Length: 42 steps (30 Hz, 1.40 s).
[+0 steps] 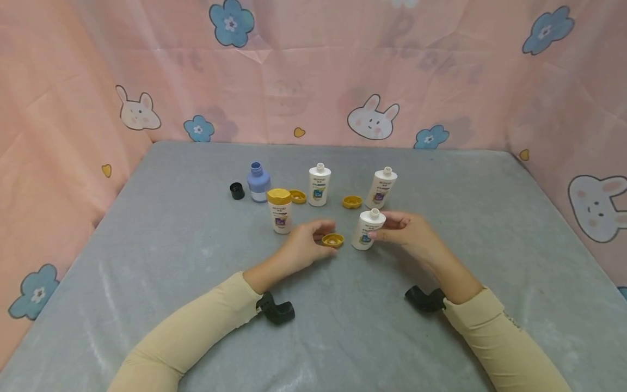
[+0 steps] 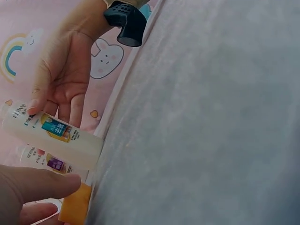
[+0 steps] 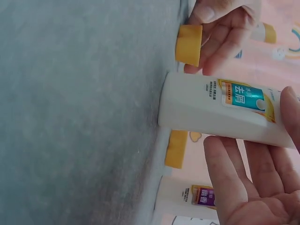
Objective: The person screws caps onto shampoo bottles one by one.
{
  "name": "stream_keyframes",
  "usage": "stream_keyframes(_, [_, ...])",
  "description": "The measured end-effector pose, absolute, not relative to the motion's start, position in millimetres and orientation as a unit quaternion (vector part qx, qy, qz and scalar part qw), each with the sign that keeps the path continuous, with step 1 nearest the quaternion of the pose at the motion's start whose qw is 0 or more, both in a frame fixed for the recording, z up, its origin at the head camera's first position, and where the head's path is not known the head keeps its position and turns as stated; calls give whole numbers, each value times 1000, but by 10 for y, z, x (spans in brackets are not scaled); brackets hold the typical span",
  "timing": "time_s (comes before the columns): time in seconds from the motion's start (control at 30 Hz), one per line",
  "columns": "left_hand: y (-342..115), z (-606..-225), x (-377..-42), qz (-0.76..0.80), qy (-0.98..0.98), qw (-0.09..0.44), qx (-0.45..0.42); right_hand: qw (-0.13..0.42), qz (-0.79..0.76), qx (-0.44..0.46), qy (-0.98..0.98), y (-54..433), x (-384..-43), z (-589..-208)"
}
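Observation:
My right hand (image 1: pixel 409 234) holds an uncapped white shampoo bottle (image 1: pixel 364 233) by its upper part, thumb on the front and fingers behind. The bottle stands on the table with its teal label showing, also seen in the right wrist view (image 3: pixel 225 103). To its left, a yellow cap (image 1: pixel 333 240) rests on the table, hollow side up. My left hand (image 1: pixel 306 245) is around that cap, thumb on the near side and fingers on the far side, apparently without a grip. The left wrist view shows the left thumb (image 2: pixel 51 185) beside the cap (image 2: pixel 76 205).
Behind the hands stand two more uncapped white bottles (image 1: pixel 319 186) (image 1: pixel 382 189), each near a yellow cap (image 1: pixel 296 196) (image 1: pixel 352 202). A yellow-capped white bottle (image 1: pixel 280 212) is left of them. Farther left are an open blue bottle (image 1: pixel 258 182) and a black cap (image 1: pixel 237 190). A pink curtain (image 1: pixel 294 71) borders the grey table (image 1: pixel 343 326).

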<state>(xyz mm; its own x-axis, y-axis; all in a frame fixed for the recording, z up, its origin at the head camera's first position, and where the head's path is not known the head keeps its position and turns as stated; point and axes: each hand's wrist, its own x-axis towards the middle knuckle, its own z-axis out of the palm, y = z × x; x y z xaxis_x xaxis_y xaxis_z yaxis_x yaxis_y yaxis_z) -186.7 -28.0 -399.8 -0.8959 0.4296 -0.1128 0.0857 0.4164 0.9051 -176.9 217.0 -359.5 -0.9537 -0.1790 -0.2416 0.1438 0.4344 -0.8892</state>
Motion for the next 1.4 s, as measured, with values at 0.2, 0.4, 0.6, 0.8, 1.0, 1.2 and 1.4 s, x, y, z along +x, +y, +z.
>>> stream_keyframes(0.2, [-285, -4018, -1866, 506, 834, 155, 154, 141, -539, -9, 830, 2153, -1766, -3611])
stream_keyframes(0.4, [-285, -3993, -1867, 513, 833, 156, 138, 130, -536, -14, 834, 2149, -1758, -3603])
stream_keyframes(0.6, [-295, -3897, -1860, 528, 826, 150, 132, 126, -523, -19, 843, 2128, -1726, -3575])
stream_keyframes(0.8, [-318, -3771, -1810, 563, 802, 130, 152, 126, -525, -40, 841, 2076, -1671, -3508])
stream_keyframes(1.0, [-342, -3642, -1761, 595, 777, 124, 164, 117, -519, -59, 845, 2033, -1605, -3451])
stream_keyframes(1.2, [-377, -3518, -1717, 619, 757, 123, 168, 109, -516, -90, 845, 1995, -1547, -3414])
stream_keyframes(1.4, [-410, -3444, -1720, 626, 756, 114, 155, 97, -515, -118, 843, 1982, -1510, -3379])
